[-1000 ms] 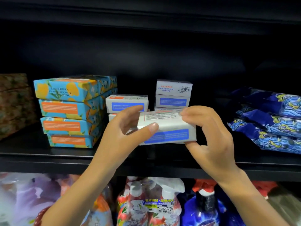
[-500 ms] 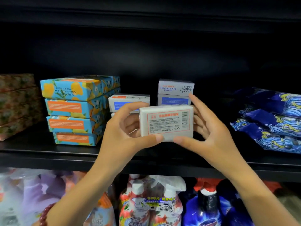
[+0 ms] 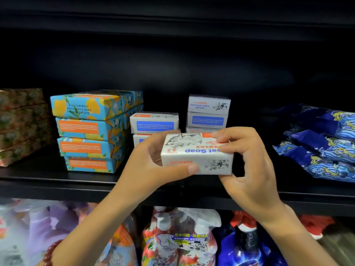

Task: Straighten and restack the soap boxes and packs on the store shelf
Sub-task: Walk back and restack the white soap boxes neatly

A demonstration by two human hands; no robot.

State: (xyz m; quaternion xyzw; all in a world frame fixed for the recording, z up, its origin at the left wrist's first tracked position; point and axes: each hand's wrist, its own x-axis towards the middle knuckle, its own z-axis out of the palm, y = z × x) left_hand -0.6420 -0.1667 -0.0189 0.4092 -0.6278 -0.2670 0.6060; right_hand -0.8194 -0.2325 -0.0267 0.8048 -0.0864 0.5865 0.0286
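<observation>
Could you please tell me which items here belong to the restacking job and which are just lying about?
Job: held box, gripped by left hand and right hand; left white stack; right white stack; blue-orange stack; blue packs.
Lying about: spray bottles and blue bottle, one level down.

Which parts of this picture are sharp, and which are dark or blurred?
Head view: the white box, held in the left hand and right hand, is bright and sharp, its upside-down "Soap" print legible; the shelf back is almost black; the blue packs and brown boxes at the edges look soft.
</observation>
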